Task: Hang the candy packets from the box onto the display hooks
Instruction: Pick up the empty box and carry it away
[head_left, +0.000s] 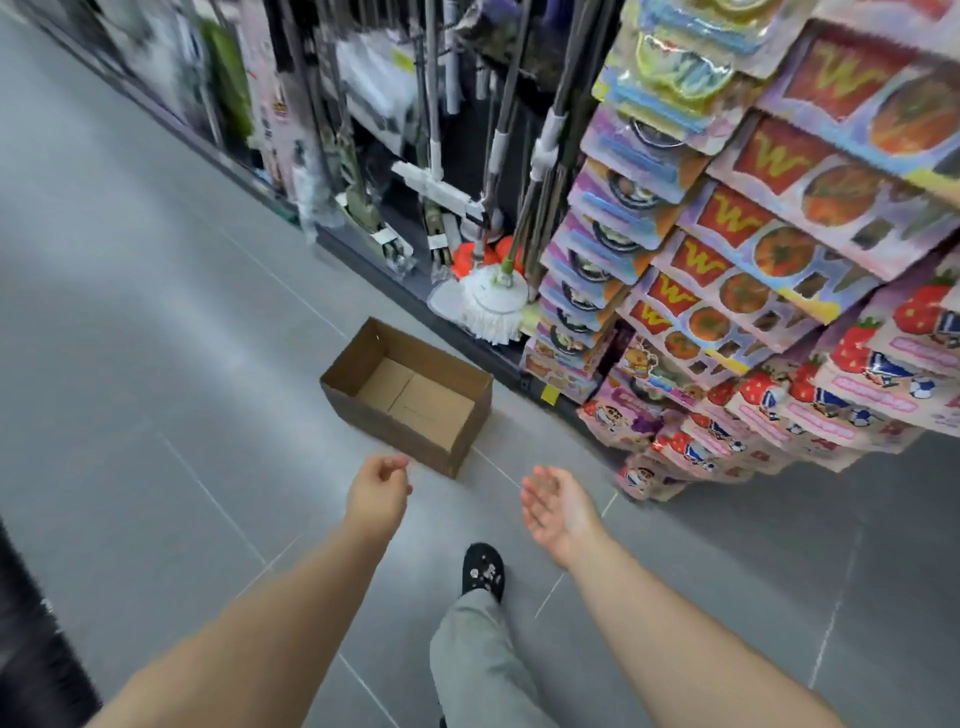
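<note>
Candy packets (727, 270) fill the rack on the R side, hung in overlapping rows top to bottom. Upper rows are red "W" packs w/ orange fruit print, and the lower rows are strawberry-print packs (852, 364). The hooks are hidden behind the packs.

Grey tile floor (156, 364) runs through the aisle. Mops (493, 301) & long-handled cleaning gear stand in the next bay, L of the candy.

Cardboard box (384, 421) sits on the floor near the rack's base, top open, flaps not in view. Its inside shows only the bare cardboard bottom w/ a centre seam.

Both arms reach fwd over the floor, just short of the box. Left hand (379, 488) is back-up w/ fingers loosely curled under, thumb near the fingertips, gripping nothing. Right hand (561, 506) is palm-up, fingers relaxed & slightly cupped, touching nothing.

Below, btwn the arms, is a grey trouser leg (478, 660) & a black shoe (483, 571) on the tile.
</note>
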